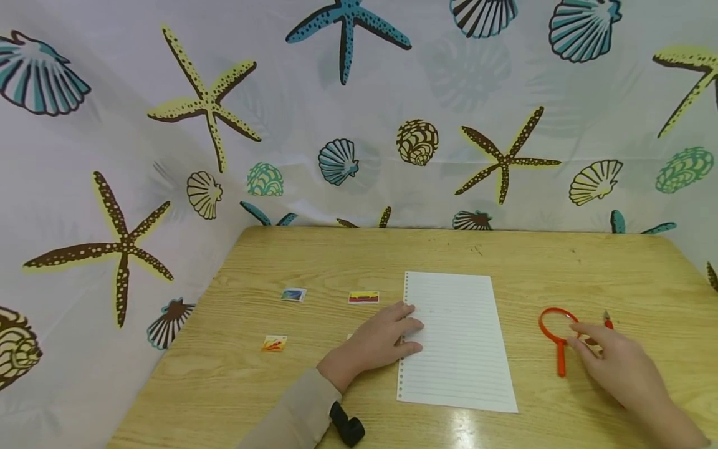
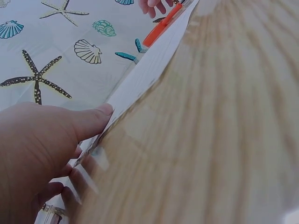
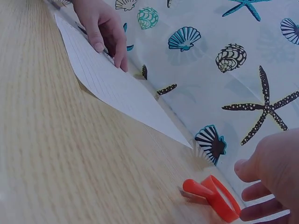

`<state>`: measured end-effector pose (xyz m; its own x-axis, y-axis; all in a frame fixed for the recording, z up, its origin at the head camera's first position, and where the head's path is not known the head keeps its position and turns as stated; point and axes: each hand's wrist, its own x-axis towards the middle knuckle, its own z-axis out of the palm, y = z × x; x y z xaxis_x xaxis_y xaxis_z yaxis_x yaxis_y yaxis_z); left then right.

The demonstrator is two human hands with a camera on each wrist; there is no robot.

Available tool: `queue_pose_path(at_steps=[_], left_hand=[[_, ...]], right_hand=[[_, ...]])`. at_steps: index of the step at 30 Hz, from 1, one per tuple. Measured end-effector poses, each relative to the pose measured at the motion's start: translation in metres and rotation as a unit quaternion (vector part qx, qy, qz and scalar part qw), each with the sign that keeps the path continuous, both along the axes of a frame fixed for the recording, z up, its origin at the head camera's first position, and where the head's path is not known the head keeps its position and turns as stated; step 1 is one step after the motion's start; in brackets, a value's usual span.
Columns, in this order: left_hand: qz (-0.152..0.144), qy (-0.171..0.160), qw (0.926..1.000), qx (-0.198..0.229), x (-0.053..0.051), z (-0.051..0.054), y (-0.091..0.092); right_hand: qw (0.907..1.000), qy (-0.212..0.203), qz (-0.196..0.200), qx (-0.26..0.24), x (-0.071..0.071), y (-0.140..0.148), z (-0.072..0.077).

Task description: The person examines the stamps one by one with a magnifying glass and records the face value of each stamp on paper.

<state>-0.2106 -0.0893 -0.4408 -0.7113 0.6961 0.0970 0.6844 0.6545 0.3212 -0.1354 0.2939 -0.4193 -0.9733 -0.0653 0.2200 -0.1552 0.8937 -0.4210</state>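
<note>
A lined sheet of paper [image 1: 454,343] with punched holes along its left side lies on the wooden table. My left hand [image 1: 381,337] rests on that side, fingers spread and touching the paper; the left wrist view shows the thumb [image 2: 91,122] at its edge. To the right of the sheet is a red magnifying glass [image 1: 561,358], flat on the table. My right hand [image 1: 622,368] is at its rim, thumb and fingers apart in the right wrist view, holding nothing visible. Just behind it, a red pointed tool [image 1: 608,320] is partly hidden by the hand.
Small picture cards, like stamps, lie left of the sheet: a blue one [image 1: 294,294], a red and yellow one [image 1: 364,297] and an orange one [image 1: 274,343]. A cloth [image 1: 381,187] printed with shells and starfish hangs behind the table [image 1: 224,399].
</note>
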Motion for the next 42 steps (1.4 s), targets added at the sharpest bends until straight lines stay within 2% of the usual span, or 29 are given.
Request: queue_pose_path(at_steps=[4, 8, 10, 13, 15, 19, 21, 27, 28, 30, 34, 36, 38, 42], left_hand=[[-0.002, 0.002, 1.0000, 0.000, 0.000, -0.001, 0.000], [-0.001, 0.005, 1.0000, 0.000, 0.000, -0.002, 0.000], [0.001, 0.003, 1.0000, 0.000, 0.000, -0.001, 0.000], [0.003, 0.003, 1.0000, 0.001, -0.001, 0.000, 0.000], [0.004, 0.003, 1.0000, 0.003, -0.001, 0.001, 0.000], [0.001, 0.008, 1.0000, 0.005, -0.001, 0.000, 0.000], [-0.001, 0.010, 0.9999, 0.006, -0.001, -0.001, 0.000], [-0.005, 0.013, 0.9999, 0.010, -0.001, -0.002, -0.001], [-0.005, 0.013, 0.9999, 0.009, -0.001, -0.002, -0.001], [-0.005, 0.014, 0.9999, 0.008, -0.001, -0.002, -0.001], [-0.005, 0.017, 0.9998, 0.006, -0.001, -0.003, -0.001], [-0.006, 0.017, 0.9998, 0.006, -0.001, -0.003, -0.001], [-0.006, 0.017, 0.9998, 0.007, -0.001, -0.004, 0.000], [-0.007, 0.018, 0.9998, 0.004, -0.001, -0.003, 0.000]], right_hand=[[0.9981, -0.029, -0.007, -0.053, 0.003, -0.006, -0.002], [0.9896, -0.079, -0.030, -0.117, 0.002, -0.007, 0.000], [0.9801, -0.111, -0.041, -0.159, 0.001, -0.007, 0.001], [0.9599, -0.154, -0.048, -0.229, -0.001, -0.007, 0.003], [0.9406, -0.188, -0.057, -0.277, -0.001, -0.008, 0.003], [0.9116, -0.235, -0.083, -0.327, -0.002, -0.010, 0.003], [0.9029, -0.248, -0.092, -0.339, -0.002, -0.010, 0.003], [0.8886, -0.268, -0.111, -0.355, -0.006, -0.011, -0.001], [0.8882, -0.269, -0.114, -0.354, -0.006, -0.011, -0.002], [0.8930, -0.267, -0.120, -0.342, -0.008, -0.013, -0.003], [0.9160, -0.251, -0.119, -0.289, -0.011, -0.018, -0.005], [0.9233, -0.246, -0.116, -0.272, -0.012, -0.020, -0.005], [0.9270, -0.242, -0.117, -0.261, -0.013, -0.020, -0.005], [0.9270, -0.238, -0.120, -0.264, -0.011, -0.020, -0.005]])
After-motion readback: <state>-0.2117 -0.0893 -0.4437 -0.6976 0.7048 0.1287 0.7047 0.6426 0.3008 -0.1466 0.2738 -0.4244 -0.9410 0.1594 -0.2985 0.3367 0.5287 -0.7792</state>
